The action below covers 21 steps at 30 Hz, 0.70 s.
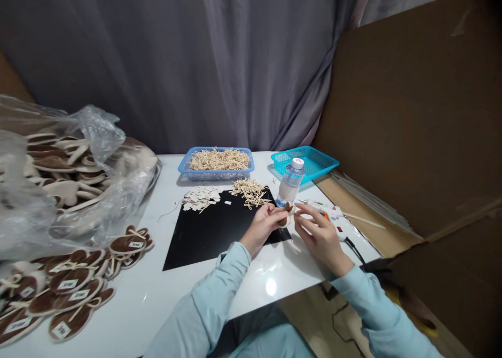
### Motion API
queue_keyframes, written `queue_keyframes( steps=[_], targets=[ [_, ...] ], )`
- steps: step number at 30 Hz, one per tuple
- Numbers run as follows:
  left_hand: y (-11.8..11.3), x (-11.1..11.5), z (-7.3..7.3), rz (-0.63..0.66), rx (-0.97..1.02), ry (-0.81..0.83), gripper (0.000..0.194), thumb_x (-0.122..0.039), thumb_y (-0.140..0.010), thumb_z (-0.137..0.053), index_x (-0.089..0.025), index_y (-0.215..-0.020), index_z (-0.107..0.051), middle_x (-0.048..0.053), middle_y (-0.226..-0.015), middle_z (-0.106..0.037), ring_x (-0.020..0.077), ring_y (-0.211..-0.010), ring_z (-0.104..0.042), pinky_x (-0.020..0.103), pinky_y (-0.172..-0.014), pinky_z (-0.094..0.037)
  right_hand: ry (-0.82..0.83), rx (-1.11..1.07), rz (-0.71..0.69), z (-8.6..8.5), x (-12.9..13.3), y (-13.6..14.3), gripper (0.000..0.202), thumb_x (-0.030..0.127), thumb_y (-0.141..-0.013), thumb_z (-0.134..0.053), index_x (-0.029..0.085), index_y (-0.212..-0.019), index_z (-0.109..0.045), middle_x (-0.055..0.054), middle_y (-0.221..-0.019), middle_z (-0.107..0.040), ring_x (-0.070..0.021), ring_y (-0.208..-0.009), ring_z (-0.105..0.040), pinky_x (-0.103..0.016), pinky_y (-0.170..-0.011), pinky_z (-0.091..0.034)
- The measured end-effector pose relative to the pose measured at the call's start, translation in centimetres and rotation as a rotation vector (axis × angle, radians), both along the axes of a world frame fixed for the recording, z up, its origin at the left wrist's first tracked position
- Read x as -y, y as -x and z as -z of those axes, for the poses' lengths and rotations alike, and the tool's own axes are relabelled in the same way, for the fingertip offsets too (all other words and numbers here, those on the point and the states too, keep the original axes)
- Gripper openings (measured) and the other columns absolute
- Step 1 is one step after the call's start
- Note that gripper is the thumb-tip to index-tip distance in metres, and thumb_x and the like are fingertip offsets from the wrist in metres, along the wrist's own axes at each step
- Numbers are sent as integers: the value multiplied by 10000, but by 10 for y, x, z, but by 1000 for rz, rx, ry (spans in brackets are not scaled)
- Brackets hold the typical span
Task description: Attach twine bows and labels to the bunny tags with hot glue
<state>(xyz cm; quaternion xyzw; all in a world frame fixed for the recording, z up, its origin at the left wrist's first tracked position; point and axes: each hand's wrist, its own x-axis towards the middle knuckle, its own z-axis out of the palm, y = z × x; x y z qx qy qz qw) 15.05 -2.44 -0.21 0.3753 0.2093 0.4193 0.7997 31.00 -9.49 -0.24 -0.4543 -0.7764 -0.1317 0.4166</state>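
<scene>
My left hand (263, 224) is closed on a small brown plush piece with cream edging (283, 222), held above the right edge of a black mat (207, 237). My right hand (318, 236) is beside it, fingers stretched and apart, with the fingertips close to the piece. I cannot tell whether they touch it. On the mat lie a pile of cream cord bows (251, 191) and a heap of small white labels (201, 197). A clear bottle with a white cap (290, 184) stands just behind my hands.
Left, finished-looking brown plush pieces (74, 284) with bows and labels lie below a plastic bag (90, 133) of more pieces. Behind are a blue basket of bows (184, 170) and a turquoise basket (306, 174). A white power strip (336, 223) and cardboard wall (408, 112) are right.
</scene>
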Motion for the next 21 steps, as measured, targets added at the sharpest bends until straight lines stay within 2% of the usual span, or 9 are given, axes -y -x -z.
queue_keyframes(
  steps=[3,9,14,18,21],
  targets=[
    [1,0,-2,4,14,-6,451,-180,-609,-817,-207,-696,-375,-16,-751,-647,88,-651,-575,223,-625,-417,80,-142,47,-3,-1,3,160,118,-883,-567,232,-927,-670,-111,-1162,-656,-209,-863,-670,-351,-703,-608],
    [5,0,-7,21,38,-10,461,-209,-607,-831,-207,-709,-382,-38,-735,-628,74,-618,-546,217,-619,-392,323,-425,1,-16,-5,14,129,206,-879,-589,220,-803,-693,-90,-1091,-657,-209,-901,-650,-251,-541,-575],
    [7,-3,-6,55,38,-33,469,-201,-582,-856,-203,-716,-406,-38,-729,-625,80,-618,-550,223,-608,-379,564,-677,-89,-20,-17,6,139,300,-817,-666,203,-731,-715,-95,-1084,-654,-254,-983,-625,-275,-568,-581],
    [8,-5,-5,77,30,-64,450,-207,-600,-851,-201,-712,-415,-27,-755,-647,83,-606,-548,236,-613,-377,649,-743,-123,-19,-28,-1,177,359,-752,-720,189,-704,-724,-90,-1027,-660,-225,-841,-637,-274,-522,-569],
    [9,-5,-3,99,14,-85,429,-216,-606,-848,-198,-727,-437,-27,-751,-645,86,-587,-544,245,-609,-375,714,-842,-127,-19,-33,0,221,418,-757,-708,206,-811,-733,-71,-981,-669,-195,-772,-631,-257,-489,-554]
  ],
)
